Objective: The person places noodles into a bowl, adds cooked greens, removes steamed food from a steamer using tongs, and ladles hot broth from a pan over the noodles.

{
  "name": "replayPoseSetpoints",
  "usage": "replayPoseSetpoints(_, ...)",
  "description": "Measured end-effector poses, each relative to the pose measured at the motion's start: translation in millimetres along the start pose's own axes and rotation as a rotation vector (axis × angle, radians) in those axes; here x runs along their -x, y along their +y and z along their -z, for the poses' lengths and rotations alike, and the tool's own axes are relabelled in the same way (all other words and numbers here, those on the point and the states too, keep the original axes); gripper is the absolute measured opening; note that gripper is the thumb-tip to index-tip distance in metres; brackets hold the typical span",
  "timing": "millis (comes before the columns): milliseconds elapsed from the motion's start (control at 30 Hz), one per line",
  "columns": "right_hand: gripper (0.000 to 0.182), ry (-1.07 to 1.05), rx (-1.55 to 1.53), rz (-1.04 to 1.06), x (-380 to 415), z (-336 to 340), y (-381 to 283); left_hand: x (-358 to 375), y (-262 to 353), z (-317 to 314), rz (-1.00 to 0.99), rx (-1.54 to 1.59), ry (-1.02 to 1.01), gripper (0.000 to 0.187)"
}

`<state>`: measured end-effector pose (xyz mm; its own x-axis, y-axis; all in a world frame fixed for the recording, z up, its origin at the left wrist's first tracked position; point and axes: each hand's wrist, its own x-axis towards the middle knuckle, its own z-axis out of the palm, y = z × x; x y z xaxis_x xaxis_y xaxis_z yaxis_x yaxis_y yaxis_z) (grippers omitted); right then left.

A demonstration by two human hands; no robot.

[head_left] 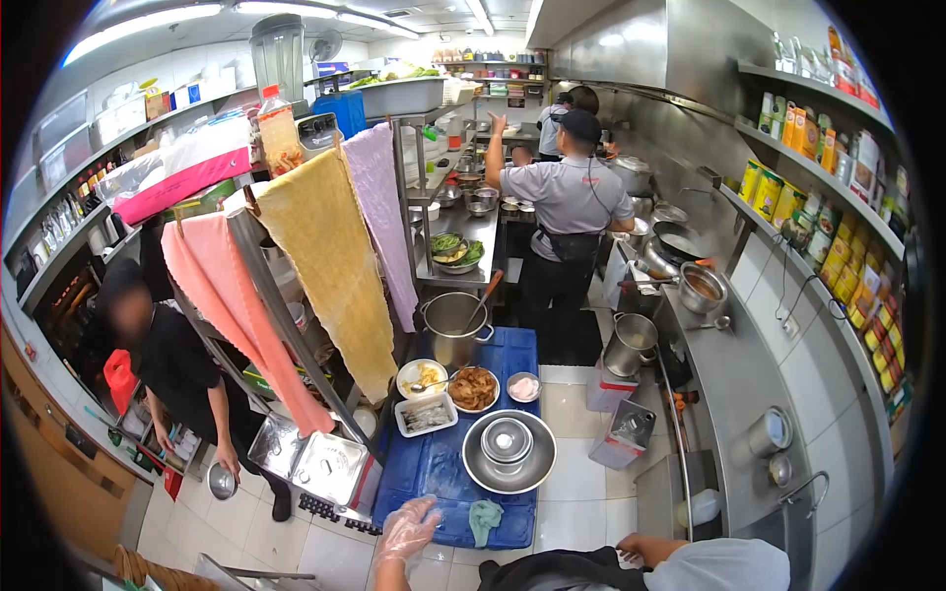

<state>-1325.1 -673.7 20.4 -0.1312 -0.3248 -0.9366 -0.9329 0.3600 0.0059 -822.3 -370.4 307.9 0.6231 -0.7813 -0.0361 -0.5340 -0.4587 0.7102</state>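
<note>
My left hand (408, 528), in a clear plastic glove, is over the near left edge of the blue surface (394, 492), fingers apart and nothing visible in it. A crumpled green cloth (485, 522) lies to its right. Beyond the cloth, smaller metal bowls (506, 440) sit inside a wide steel bowl (542, 465). Farther back are a white tray of greyish food (427, 416), a bowl of brown pieces (474, 390), a bowl of yellowish food (423, 378) and a small pink-filled bowl (523, 387). My right hand (631, 548) is low beside my dark apron, its fingers mostly hidden.
A tall pot (455, 330) with a ladle stands behind the bowls. Cloths hang from a rack (266, 286) at left. One person (182, 364) holds a metal bowl (222, 482); another (572, 197) stands ahead. A steel counter (734, 394) runs along the right.
</note>
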Motion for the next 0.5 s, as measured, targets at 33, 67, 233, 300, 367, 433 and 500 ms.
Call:
replayPoseSetpoints(33,0.025,-0.008,0.005,0.005,1.4,-1.2,7.2,5.0,-0.8,-5.0,0.000,-0.044,-0.113,0.044)
replayPoseSetpoints(67,0.026,-0.029,-0.043,0.007,14.6,0.1,9.2,11.1,-0.6,-10.9,0.015,-0.063,-0.175,0.050)
replayPoseSetpoints(233,0.034,-0.167,0.093,0.209,-11.2,-11.5,-28.0,71.2,-15.7,-56.0,0.111,-0.073,-0.237,0.060)
replayPoseSetpoints(300,0.039,-0.158,0.098,0.307,1.1,-20.3,-63.7,107.1,7.9,-56.6,0.216,-0.032,-0.343,0.065)
replayPoseSetpoints(367,0.028,-0.116,0.270,0.583,15.4,-40.0,-106.0,148.5,30.5,-63.7,0.304,0.105,-0.253,0.068)
replayPoseSetpoints(433,0.028,-0.178,0.469,1.062,45.6,-70.3,-144.0,183.8,39.7,-78.0,0.335,0.227,-0.179,0.071)
replayPoseSetpoints(500,0.029,-0.412,0.545,1.340,131.1,-111.7,-162.0,223.3,35.1,-113.1,0.421,0.556,-0.058,0.074)
